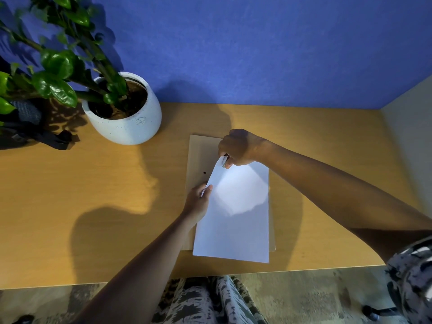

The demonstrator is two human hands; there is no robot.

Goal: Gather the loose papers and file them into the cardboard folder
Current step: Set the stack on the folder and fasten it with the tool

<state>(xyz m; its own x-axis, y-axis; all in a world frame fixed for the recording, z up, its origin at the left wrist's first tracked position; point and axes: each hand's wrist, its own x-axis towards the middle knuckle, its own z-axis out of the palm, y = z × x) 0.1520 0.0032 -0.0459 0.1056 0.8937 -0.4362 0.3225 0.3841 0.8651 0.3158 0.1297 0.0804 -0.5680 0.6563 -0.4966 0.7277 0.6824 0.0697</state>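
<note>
well, the papers (pixel 236 213) lie mid-frame on the cardboard folder (pixel 198 155). the left hand (pixel 198 199) pinches their left edge, the right hand (pixel 238 148) their top corner. light, floppy, likely slippery sheets: best held by opposite edges.

forearms bare | short sleeve (pixel 411 274) grey-black-white blotched print | trousers (pixel 210 302) same print
</note>
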